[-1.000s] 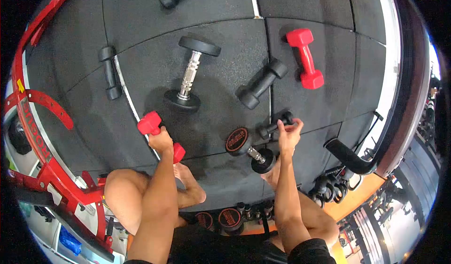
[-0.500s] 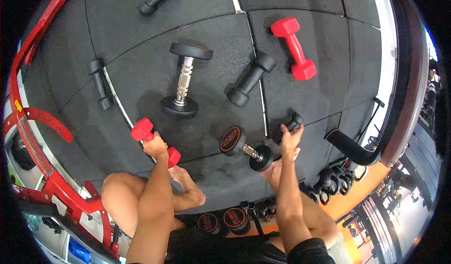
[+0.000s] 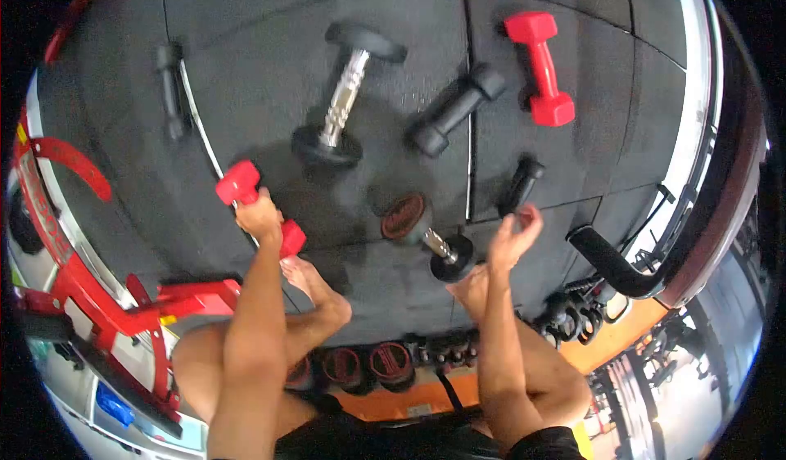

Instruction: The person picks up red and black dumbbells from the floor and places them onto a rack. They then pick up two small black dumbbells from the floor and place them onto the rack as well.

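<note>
My left hand (image 3: 259, 216) is wrapped round the handle of a red dumbbell (image 3: 238, 182), whose two heads show on either side of my fist. My right hand (image 3: 517, 237) is open, thumb and fingers apart, just below a small black dumbbell (image 3: 524, 185) lying on the mat. Left of that hand rests a round-headed dumbbell (image 3: 442, 248) with a chrome handle. Farther up are a larger chrome-handled dumbbell (image 3: 345, 100), a thick black dumbbell (image 3: 457, 111) and a second red dumbbell (image 3: 541, 69). A slim black dumbbell (image 3: 170, 92) lies at the far left.
Black rubber floor tiles (image 3: 393, 292) spread beneath everything. A red metal frame (image 3: 74, 284) stands at left. On the right are a padded bar (image 3: 610, 259) and several kettlebells (image 3: 577, 317). A rack of dumbbells (image 3: 389, 363) runs behind my legs.
My right hand has let go of the small black dumbbell and drawn back from it. My left hand still grips the red dumbbell. The view has shifted, so floor items appear higher.
</note>
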A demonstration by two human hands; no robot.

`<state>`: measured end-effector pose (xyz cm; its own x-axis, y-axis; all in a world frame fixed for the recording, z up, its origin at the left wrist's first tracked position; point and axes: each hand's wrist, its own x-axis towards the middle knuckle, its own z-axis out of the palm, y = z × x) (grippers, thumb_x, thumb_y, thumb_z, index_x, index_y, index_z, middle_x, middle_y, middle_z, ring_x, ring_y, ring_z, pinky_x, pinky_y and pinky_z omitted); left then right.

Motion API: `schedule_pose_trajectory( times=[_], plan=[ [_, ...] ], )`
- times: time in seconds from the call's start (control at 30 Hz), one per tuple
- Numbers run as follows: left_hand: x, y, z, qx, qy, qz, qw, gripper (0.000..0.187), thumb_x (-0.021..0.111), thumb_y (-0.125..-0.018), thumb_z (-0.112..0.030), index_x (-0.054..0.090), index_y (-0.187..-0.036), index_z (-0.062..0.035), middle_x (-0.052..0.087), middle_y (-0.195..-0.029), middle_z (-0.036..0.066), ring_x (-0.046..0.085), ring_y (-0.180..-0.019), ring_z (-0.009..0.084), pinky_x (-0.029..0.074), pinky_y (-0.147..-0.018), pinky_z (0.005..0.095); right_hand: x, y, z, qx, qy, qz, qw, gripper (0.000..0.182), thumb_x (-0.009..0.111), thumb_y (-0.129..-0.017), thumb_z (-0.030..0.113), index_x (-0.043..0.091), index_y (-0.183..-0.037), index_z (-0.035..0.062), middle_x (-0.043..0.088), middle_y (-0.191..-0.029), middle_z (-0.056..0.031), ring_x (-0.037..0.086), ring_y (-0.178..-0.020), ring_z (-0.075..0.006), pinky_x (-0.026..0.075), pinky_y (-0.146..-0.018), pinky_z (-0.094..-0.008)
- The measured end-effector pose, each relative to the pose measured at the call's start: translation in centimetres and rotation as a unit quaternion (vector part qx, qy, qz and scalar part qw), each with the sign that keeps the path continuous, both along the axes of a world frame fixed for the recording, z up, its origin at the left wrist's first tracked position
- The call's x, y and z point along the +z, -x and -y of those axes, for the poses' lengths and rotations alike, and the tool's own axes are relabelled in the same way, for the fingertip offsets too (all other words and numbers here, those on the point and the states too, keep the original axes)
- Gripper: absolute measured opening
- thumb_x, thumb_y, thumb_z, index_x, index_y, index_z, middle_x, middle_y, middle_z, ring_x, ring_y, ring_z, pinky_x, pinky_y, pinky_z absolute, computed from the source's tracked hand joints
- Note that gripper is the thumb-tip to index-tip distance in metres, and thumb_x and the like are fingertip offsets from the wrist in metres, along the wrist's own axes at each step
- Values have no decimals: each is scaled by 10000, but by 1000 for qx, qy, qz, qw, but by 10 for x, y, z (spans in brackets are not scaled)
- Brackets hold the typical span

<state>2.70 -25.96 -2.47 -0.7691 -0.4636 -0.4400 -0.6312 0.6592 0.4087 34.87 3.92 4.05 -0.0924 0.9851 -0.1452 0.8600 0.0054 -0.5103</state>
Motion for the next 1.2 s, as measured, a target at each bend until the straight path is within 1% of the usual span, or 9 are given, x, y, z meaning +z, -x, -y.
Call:
schedule_pose_trajectory(
  times=[0.27,0.37,0.47,0.63,0.8,0.87,0.93,0.97,1.2],
  plan=[
    [13,5,-3,-34,63,72,995,299,707,-738,-253,630,-882,-2,679,-681,164,662,-493,295,575,-629,429,19,16,125,336,186,52,922,599,557,-782,-19,416,-1364,-39,532,-1252,-272,507,-1159,-431,395,-1028,-476],
    [17,5,2,-91,168,76,979,587,713,-747,-337,536,-1187,8,658,-1099,244,667,-1006,363,503,-908,448,24,6,122,384,247,46,889,665,546,-770,-37,363,-1409,-40,505,-1300,-275,483,-1210,-430,384,-1054,-461],
    [46,0,2,-117,165,100,974,755,726,-741,-358,413,-1323,7,543,-1249,247,534,-1172,411,449,-963,487,38,3,124,416,259,54,870,704,533,-756,-61,342,-1433,-40,497,-1323,-267,470,-1237,-424,378,-1072,-446],
    [128,-50,19,-368,151,-59,916,700,711,-763,-265,399,-1339,-20,507,-1169,224,510,-1081,430,433,-926,518,50,-10,118,458,288,69,838,707,557,-734,-43,370,-1416,-49,478,-1350,-284,452,-1263,-433,366,-1093,-439],
    [229,-120,23,-355,26,24,934,529,630,-816,-187,457,-1293,-37,516,-1172,238,510,-1090,433,426,-933,506,137,-40,80,400,286,71,868,640,595,-742,24,451,-1362,-39,500,-1340,-281,454,-1262,-438,373,-1084,-443],
    [262,-152,20,-378,32,-13,925,473,632,-807,-169,494,-1235,-23,515,-1199,259,506,-1100,440,425,-936,501,179,-59,73,581,31,284,762,604,615,-757,40,476,-1339,-47,566,-1247,-266,548,-1146,-417,441,-995,-440],
    [317,-167,13,-361,-15,26,932,458,672,-786,-161,523,-1193,-11,517,-1229,268,504,-1124,436,425,-952,489,241,-57,53,492,111,263,823,560,648,-767,101,529,-1301,-17,596,-1212,-247,579,-1118,-411,466,-974,-438],
    [349,-169,19,-319,-100,126,934,474,703,-771,-163,532,-1185,-7,521,-1242,267,506,-1141,429,424,-966,481,283,-55,38,306,314,110,892,534,671,-769,154,569,-1275,18,594,-1224,-235,563,-1147,-414,457,-999,-438],
    [492,-148,29,-367,-276,79,885,611,808,-747,-299,565,-1239,-29,583,-1227,206,537,-1188,350,403,-1026,419,432,-87,59,199,242,-34,949,582,690,-809,72,514,-1364,72,603,-1260,-198,650,-1031,-248,535,-855,-352]
  ],
)
